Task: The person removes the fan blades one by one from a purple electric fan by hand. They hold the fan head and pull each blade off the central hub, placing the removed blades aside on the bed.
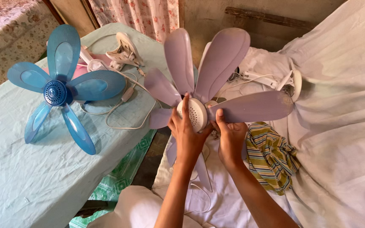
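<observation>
At the centre of the frame we see a pale lilac plastic fan with long petal-shaped blades [216, 71] lifted clear of the white crumpled sheet [343, 139] beneath it, its round white perforated hub [196, 113] turned up toward the camera. It seems to be held this way so that the hub face is in plain sight and the blades hang free of the cloth.

The left hand [185, 134] grips the hub from the lower left. Its fingers are closed around the rim, one finger stretched upward along the left edge of the hub and the thumb resting on the face. The right hand [230, 140] sits just beside it at the lower right, thumb pressed up against the root of the blade that points right, the other fingers curled behind where we cannot tell their spread. Both hands are closed on the fan, neither open.

Just right of the hands, a green and yellow striped cloth [271, 158] lies bunched on the sheet. In the upper left of the frame, a translucent blue five-bladed fan [58, 90] rests on a pale green covered table [30, 181], with white clip bases and cords [123, 55] behind it.
</observation>
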